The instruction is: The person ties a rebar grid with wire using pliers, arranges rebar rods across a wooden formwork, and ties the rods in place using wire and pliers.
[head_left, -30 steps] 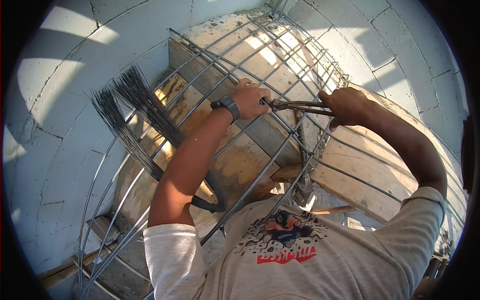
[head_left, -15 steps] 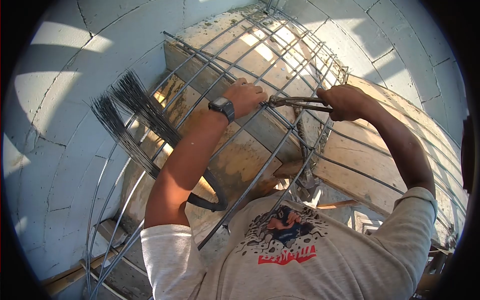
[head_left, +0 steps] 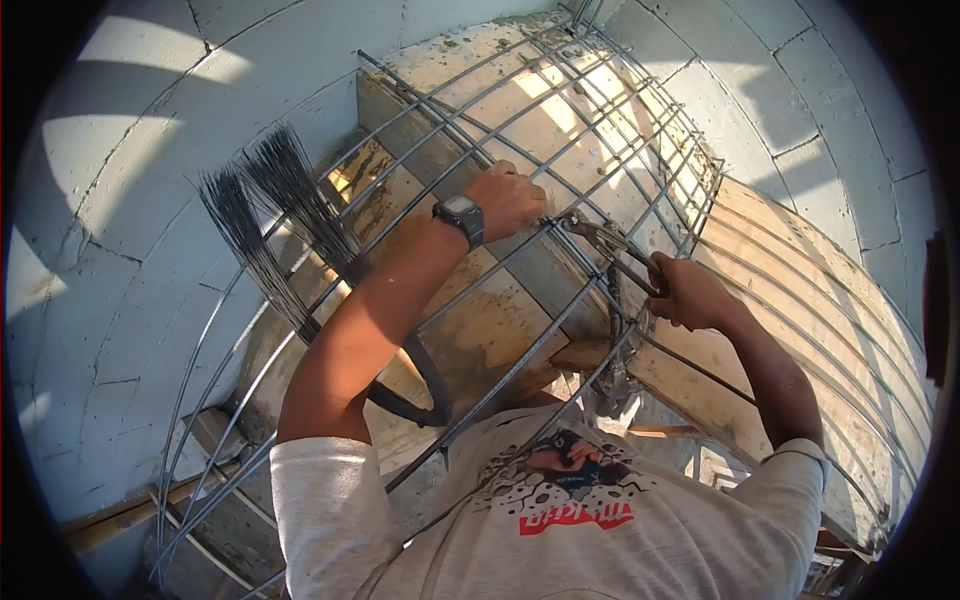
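My right hand (head_left: 692, 292) is closed round the handles of a pair of pincers (head_left: 598, 236). Their jaws point left to a rebar crossing close beside my left hand (head_left: 505, 203). The fingers of that hand curl over a steel bar of the rebar mesh (head_left: 548, 222); whether tie wire is also in them is hidden. A watch (head_left: 460, 218) is on my left wrist. Under my left forearm, a bent bundle of thin black tie wire (head_left: 300, 215) hangs on the bars, its cut ends fanning up to the left.
Wooden formwork boards (head_left: 760, 260) lie beneath the mesh and extend to the right, with more bars over them. A pale block wall (head_left: 90, 330) curves round the left and back. Long loose bars (head_left: 215, 455) run down at the lower left.
My right hand has swung down, tilting the pincers so their handles slope down to the right. My left hand stays at the same bars. The view has shifted slightly.
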### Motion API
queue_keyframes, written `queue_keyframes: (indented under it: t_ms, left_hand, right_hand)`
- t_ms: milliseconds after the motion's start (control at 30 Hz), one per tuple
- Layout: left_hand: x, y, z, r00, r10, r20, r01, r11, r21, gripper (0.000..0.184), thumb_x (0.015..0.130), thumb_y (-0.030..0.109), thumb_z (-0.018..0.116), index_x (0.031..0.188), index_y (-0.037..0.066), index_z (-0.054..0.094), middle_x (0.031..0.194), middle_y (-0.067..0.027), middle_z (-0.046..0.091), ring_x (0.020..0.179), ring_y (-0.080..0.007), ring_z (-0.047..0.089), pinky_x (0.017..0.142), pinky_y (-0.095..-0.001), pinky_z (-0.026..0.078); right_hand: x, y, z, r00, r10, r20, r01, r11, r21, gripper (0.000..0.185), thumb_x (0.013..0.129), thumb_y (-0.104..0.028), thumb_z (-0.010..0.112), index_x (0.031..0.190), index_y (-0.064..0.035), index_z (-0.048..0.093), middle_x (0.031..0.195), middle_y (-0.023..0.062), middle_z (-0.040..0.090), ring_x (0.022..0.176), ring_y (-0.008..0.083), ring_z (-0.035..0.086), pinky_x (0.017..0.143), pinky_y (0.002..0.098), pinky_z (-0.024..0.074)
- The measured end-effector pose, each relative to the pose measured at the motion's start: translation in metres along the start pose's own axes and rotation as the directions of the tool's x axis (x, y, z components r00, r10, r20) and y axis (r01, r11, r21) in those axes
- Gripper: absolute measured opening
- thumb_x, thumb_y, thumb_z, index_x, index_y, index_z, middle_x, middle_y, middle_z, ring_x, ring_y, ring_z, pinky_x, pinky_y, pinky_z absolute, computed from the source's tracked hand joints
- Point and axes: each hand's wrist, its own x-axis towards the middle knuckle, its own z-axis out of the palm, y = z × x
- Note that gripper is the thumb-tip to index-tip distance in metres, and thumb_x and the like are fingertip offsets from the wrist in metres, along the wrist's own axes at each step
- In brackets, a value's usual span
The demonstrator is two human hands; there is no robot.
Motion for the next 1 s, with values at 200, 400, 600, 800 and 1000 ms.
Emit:
queue_keyframes:
  t_ms: [200, 400, 600, 800, 1000]
  left_hand:
    - [-0.002, 0.001, 0.0, 0.996, -0.084, -0.026, 0.074, 0.963, -0.26, 0.028, 0.092, 0.023, 0.069, 0.12, 0.025, 0.073, 0.109, -0.0025, 0.074, 0.113, -0.0245, 0.065, 0.114, -0.0463, 0.034]
    - [0.004, -0.001, -0.015, 0.982, -0.167, 0.087, 0.188, 0.884, -0.429, 0.027, 0.088, 0.035, 0.075, 0.112, 0.024, 0.075, 0.111, -0.0034, 0.076, 0.117, -0.0241, 0.062, 0.117, -0.0451, 0.028]
    - [0.006, 0.004, -0.007, 0.981, -0.189, 0.051, 0.192, 0.876, -0.442, 0.021, 0.087, 0.037, 0.076, 0.104, 0.025, 0.077, 0.106, -0.0014, 0.076, 0.111, -0.0219, 0.064, 0.116, -0.0435, 0.027]
    - [0.007, 0.002, -0.004, 0.982, -0.188, 0.03, 0.181, 0.873, -0.453, 0.021, 0.085, 0.035, 0.077, 0.103, 0.025, 0.078, 0.106, 0.0007, 0.076, 0.109, -0.0207, 0.065, 0.116, -0.0433, 0.025]
    - [0.006, 0.002, -0.005, 0.984, -0.177, 0.026, 0.169, 0.872, -0.46, 0.019, 0.087, 0.035, 0.076, 0.103, 0.025, 0.077, 0.108, 0.0011, 0.076, 0.11, -0.0204, 0.065, 0.116, -0.0435, 0.026]
  right_hand:
    - [-0.004, -0.016, -0.046, 0.994, -0.037, 0.102, 0.043, 0.998, -0.048, 0.017, 0.097, -0.015, 0.065, 0.097, 0.0009, 0.058, 0.07, 0.0119, 0.068, 0.059, 0.0229, 0.07, 0.058, 0.0383, 0.0557]
    - [-0.003, -0.033, -0.071, 0.986, -0.135, 0.094, 0.154, 0.962, -0.224, 0.022, 0.102, -0.021, 0.059, 0.102, 0.0006, 0.063, 0.071, 0.0096, 0.069, 0.062, 0.0211, 0.071, 0.063, 0.0389, 0.0557]
    - [0.015, -0.013, -0.08, 0.978, -0.05, 0.202, 0.054, 0.998, -0.016, 0.028, 0.1, -0.012, 0.059, 0.126, -0.0029, 0.062, 0.082, 0.0115, 0.071, 0.072, 0.0169, 0.072, 0.057, 0.0341, 0.0571]
    - [0.042, 0.045, -0.052, 0.99, -0.139, -0.022, 0.126, 0.944, -0.306, 0.043, 0.098, -0.024, 0.067, 0.137, -0.0072, 0.061, 0.092, 0.0192, 0.071, 0.092, 0.036, 0.069, 0.085, 0.0481, 0.0503]
    - [0.047, -0.003, 0.016, 0.77, -0.361, -0.526, 0.302, 0.933, -0.198, 0.042, 0.094, -0.036, 0.074, 0.124, -0.0078, 0.068, 0.108, 0.0151, 0.07, 0.103, 0.0353, 0.07, 0.087, 0.0459, 0.0555]
